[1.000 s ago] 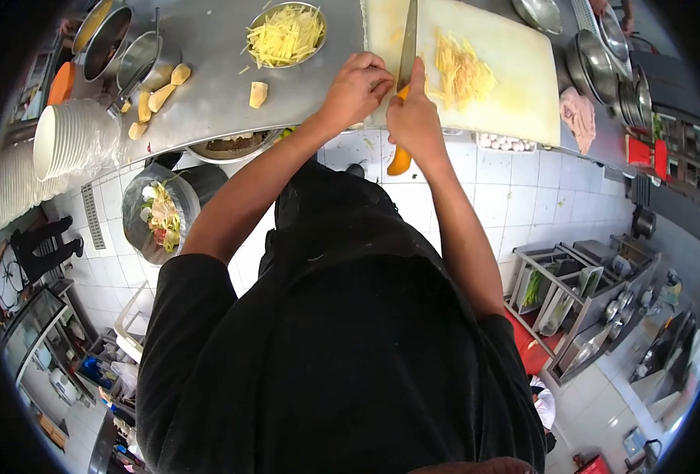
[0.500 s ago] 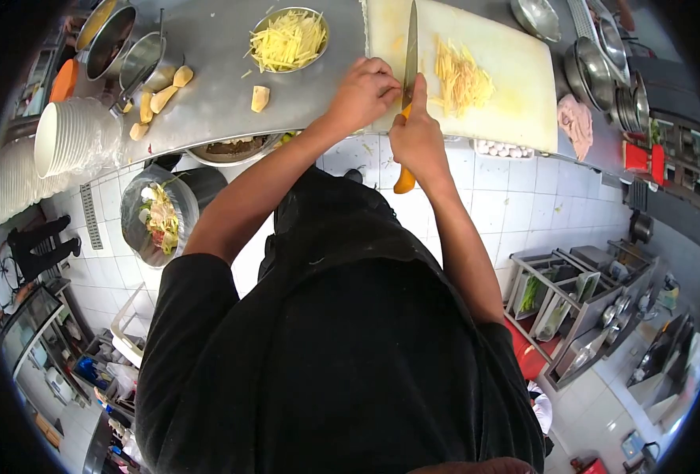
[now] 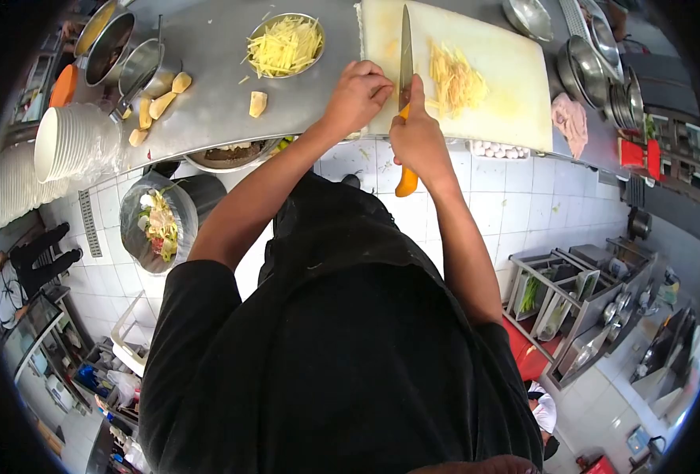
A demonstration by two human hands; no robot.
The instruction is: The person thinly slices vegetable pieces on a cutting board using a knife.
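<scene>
My right hand point(image 3: 418, 134) is wrapped round the yellow handle of a long knife point(image 3: 406, 55), its index finger along the blade's base. The blade points away from me over the left part of a white cutting board point(image 3: 516, 75). Just left of the blade, my left hand point(image 3: 358, 95) has its fingers curled together; what they pinch is too small to name. Pale yellow strips point(image 3: 455, 79) lie heaped on the board, right of the knife. A metal bowl of similar strips point(image 3: 285, 47) stands on the steel counter, with a peeled chunk point(image 3: 258, 103) below it.
Several peeled pieces point(image 3: 162, 105) lie near pots point(image 3: 139, 69) at the left, beside stacked white bowls point(image 3: 57, 146). A lined bin point(image 3: 132, 229) stands below. Right of the board are a pink cloth point(image 3: 569, 125) and metal bowls point(image 3: 583, 71); eggs point(image 3: 500, 149) sit below the edge.
The right hand and knife have shifted slightly down and left relative to the board since the first frame. The left hand stays closed beside the blade. The whole view has shifted a little.
</scene>
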